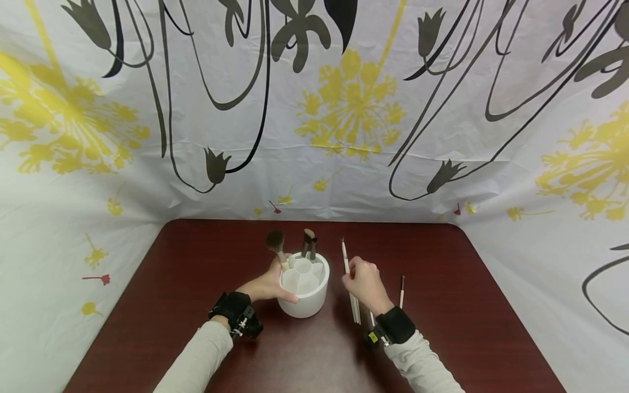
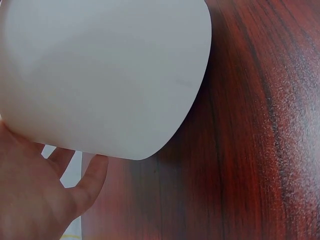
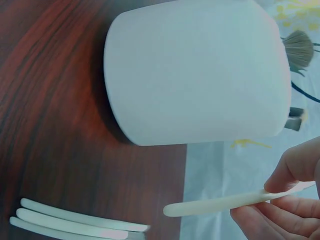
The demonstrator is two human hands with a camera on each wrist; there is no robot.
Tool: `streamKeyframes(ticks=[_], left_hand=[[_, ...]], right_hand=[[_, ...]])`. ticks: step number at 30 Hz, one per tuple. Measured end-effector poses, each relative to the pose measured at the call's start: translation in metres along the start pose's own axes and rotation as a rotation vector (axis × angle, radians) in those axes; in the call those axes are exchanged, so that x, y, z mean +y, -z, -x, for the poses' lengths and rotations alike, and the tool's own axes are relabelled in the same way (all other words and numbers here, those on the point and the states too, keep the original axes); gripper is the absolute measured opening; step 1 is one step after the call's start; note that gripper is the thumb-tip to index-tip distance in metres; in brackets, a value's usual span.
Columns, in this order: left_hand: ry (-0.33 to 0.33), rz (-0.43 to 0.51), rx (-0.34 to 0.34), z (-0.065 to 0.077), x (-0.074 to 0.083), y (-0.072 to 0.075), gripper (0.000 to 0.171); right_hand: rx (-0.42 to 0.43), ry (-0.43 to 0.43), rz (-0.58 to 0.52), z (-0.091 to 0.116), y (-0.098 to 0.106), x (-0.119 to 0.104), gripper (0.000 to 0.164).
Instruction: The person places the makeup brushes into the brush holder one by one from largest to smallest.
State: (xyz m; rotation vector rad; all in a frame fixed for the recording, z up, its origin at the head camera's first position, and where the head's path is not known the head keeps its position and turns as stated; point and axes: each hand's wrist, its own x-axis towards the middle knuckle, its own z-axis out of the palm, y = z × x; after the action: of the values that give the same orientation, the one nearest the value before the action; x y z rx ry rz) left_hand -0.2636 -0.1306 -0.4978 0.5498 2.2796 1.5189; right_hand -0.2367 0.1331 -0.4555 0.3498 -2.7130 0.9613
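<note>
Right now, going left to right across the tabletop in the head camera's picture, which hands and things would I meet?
Left hand → white pot → right hand → rightmost brush.

A dark red-brown table [image 1: 221, 245] is bearing everything here, its streaky wood grain showing, its two far corners rounding off and its near middle catching a soft shine. On it a round white holder [image 1: 303, 307] is standing upright, casting a shadow beside its base. To the holder's right, apart from it, three pale brush handles [image 3: 70, 222] are lying close together, side by side. Farther right, a single dark-tipped brush [image 1: 402, 295] is lying, its tip pointing toward the far edge.
</note>
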Motion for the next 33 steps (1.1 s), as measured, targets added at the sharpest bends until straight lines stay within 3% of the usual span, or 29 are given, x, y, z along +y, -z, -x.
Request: streamKeyframes(ticks=[20,33], left_hand=[[0.011,0.017,0.015,0.003,0.004,-0.001,0.119],[0.017,0.005,0.017,0.002,0.004,-0.002,0.115]], right_hand=[[0.048,0.089,-0.067,-0.001,0.019,-0.028,0.015],[0.056,0.176,-0.072,-0.007,0.022,-0.033,0.016]])
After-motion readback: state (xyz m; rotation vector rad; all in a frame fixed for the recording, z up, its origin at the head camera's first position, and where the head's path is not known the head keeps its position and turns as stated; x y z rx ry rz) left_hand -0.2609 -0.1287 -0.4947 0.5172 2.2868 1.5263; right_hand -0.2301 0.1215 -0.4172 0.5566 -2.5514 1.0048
